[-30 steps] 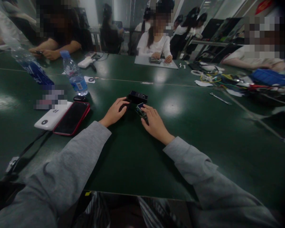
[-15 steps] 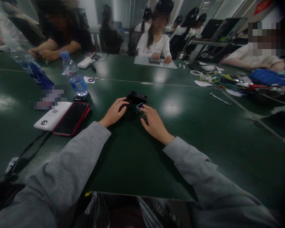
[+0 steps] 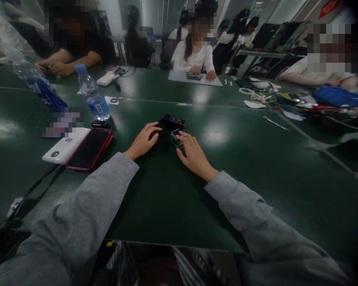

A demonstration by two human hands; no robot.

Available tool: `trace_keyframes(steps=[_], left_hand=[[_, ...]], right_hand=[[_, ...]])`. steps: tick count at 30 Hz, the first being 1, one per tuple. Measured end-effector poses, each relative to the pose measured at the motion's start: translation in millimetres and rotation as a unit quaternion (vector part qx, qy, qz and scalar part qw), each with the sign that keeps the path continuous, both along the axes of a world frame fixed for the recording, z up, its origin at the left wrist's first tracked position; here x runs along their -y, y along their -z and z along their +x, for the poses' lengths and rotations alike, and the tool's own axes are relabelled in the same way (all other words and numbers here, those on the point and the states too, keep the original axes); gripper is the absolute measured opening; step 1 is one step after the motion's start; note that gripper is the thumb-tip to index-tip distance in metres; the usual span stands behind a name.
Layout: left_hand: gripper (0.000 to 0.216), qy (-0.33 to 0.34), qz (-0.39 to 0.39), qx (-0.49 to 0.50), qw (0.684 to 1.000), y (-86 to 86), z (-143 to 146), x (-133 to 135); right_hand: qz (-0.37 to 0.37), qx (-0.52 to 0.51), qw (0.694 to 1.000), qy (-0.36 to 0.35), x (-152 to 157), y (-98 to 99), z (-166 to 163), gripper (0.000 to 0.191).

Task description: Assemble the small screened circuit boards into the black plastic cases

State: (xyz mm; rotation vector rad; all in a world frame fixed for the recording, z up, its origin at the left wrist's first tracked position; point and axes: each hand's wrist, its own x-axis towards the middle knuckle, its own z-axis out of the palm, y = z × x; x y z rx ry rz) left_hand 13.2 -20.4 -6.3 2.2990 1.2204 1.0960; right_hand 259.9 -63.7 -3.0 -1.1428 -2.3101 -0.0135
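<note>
My left hand (image 3: 143, 140) rests on the dark green table (image 3: 173, 198) with its fingers curled around a small black part that touches a black box (image 3: 173, 120). My right hand (image 3: 193, 155) lies just to the right, its fingers closed over a small green circuit board (image 3: 176, 138) with a blue component. The two hands sit close together near the table's middle. Grey sleeves cover both my arms.
A red-cased phone (image 3: 89, 148) and a white power bank (image 3: 65, 145) lie to the left, with a water bottle (image 3: 93, 94) behind them. A wrench (image 3: 276, 123), cables and a blue tray (image 3: 340, 96) sit far right. Other people work across the table.
</note>
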Motion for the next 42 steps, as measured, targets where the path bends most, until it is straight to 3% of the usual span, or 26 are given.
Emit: trace_keyframes(steps=[42], left_hand=[[0.029, -0.001, -0.005, -0.008, 1.000, -2.0, -0.6, 1.1]], right_hand=[[-0.006, 0.006, 1.000, 0.003, 1.7, -2.2, -0.5, 0.049]])
